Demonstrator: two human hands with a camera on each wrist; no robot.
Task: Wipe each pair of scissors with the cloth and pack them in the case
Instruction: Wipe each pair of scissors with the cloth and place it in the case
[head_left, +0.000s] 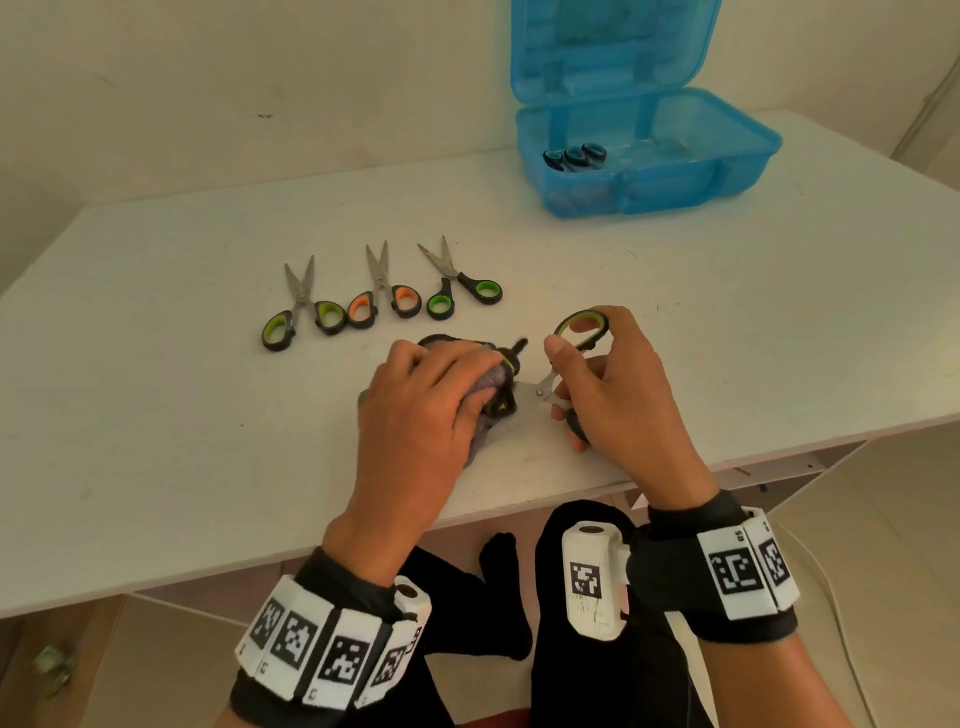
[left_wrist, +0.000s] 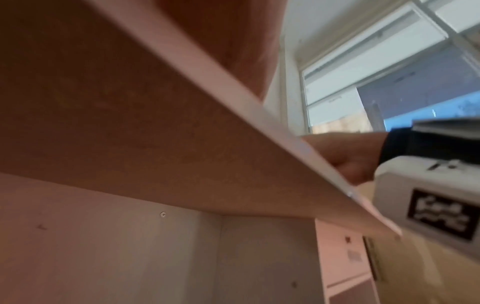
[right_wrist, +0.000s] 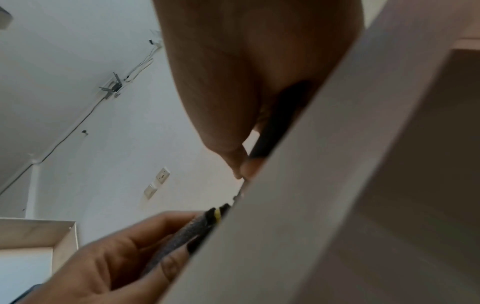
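Observation:
My right hand (head_left: 597, 374) grips a pair of green-and-black scissors (head_left: 581, 325) by both handles, which are spread wide near the table's front edge. My left hand (head_left: 441, 389) holds a grey cloth (head_left: 491, 382) with black and yellow-green trim, wrapped around the blades, so the blades are hidden. In the right wrist view the right hand (right_wrist: 246, 82) is curled round a black handle (right_wrist: 280, 115), and the left hand (right_wrist: 103, 257) pinches the cloth (right_wrist: 176, 240). The blue case (head_left: 727, 171) stands open at the back right with scissors (head_left: 574, 156) inside.
Three more pairs lie in a row on the white table (head_left: 156, 415) behind my hands: green (head_left: 304, 306), orange (head_left: 384, 291) and green (head_left: 460, 280). The left wrist view shows the table's underside (left_wrist: 130, 123) and my right wrist (left_wrist: 345, 156).

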